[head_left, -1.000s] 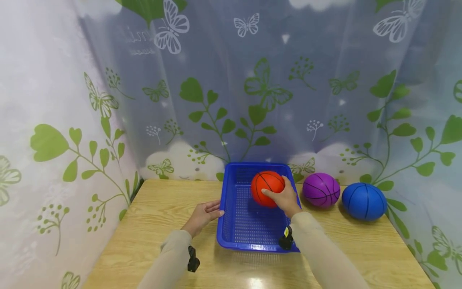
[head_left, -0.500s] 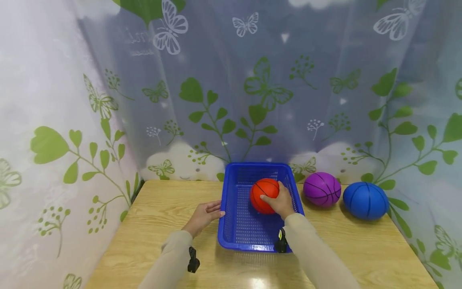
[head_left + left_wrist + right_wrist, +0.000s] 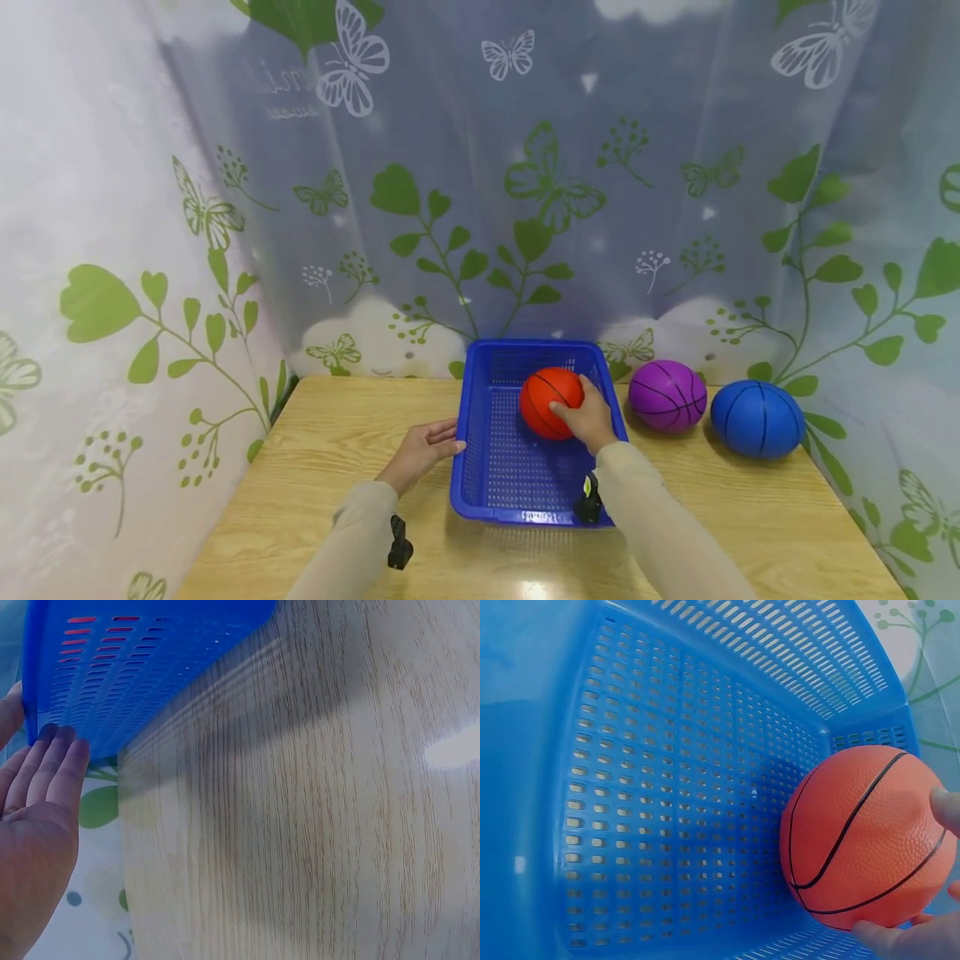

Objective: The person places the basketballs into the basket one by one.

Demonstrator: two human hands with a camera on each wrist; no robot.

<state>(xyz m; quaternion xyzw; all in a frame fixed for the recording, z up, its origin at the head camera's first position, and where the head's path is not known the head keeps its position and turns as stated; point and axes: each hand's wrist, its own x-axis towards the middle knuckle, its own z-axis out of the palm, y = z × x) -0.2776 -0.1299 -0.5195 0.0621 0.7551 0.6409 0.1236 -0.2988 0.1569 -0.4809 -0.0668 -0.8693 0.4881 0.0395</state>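
Note:
An orange ball (image 3: pixel 550 402) (image 3: pixel 862 838) with black seams sits inside a blue perforated basket (image 3: pixel 487 475) (image 3: pixel 667 795) on a wooden table (image 3: pixel 337 467). My right hand (image 3: pixel 585 417) grips the ball from its right side, fingers curled round it. In the right wrist view only fingertips (image 3: pixel 946 810) show at the ball's edge. My left hand (image 3: pixel 423 446) (image 3: pixel 37 817) lies with straight fingers against the basket's left outer wall (image 3: pixel 120 675).
A purple ball (image 3: pixel 667 395) and a blue ball (image 3: pixel 757 418) lie on the table right of the basket. A curtain (image 3: pixel 525 183) printed with leaves and butterflies closes off the back and both sides. Bare tabletop (image 3: pixel 315 825) stretches to the left and front.
The right hand has lowered the orange ball from above the rim down into the basket. The left hand has stayed against the basket's left wall.

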